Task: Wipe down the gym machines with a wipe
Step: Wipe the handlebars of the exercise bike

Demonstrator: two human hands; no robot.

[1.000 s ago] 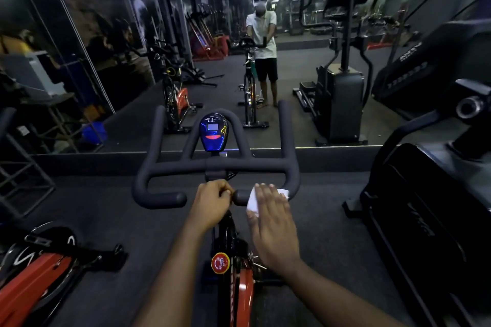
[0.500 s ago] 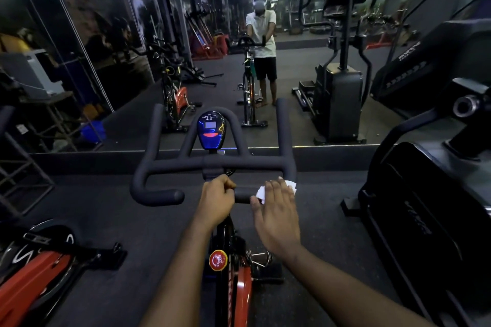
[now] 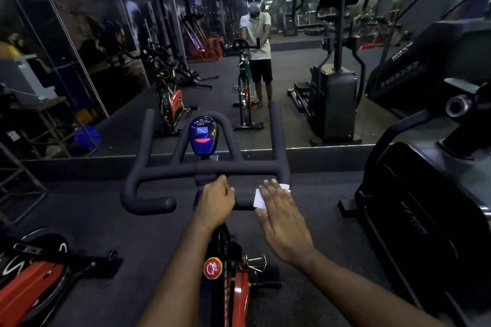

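Observation:
A spin bike stands in front of me with black padded handlebars (image 3: 170, 170) and a blue console (image 3: 203, 135). My left hand (image 3: 215, 203) grips the short inner bar end near the stem. My right hand (image 3: 281, 218) lies flat, fingers straight, pressing a white wipe (image 3: 259, 198) onto the right inner bar end. The wipe shows at the fingertips and beside the thumb; the rest is under the palm. The bike's red frame and red knob (image 3: 212, 268) sit below my arms.
A wall mirror (image 3: 265, 87) faces me and reflects a person, bikes and a stair machine. A large black machine (image 3: 425, 207) stands close on my right. Another red bike (image 3: 32, 281) sits at lower left, with a metal rack (image 3: 16, 188) at far left.
My right hand with the wipe has slid forward and slightly right along the bar end. My left hand keeps its grip in the same place.

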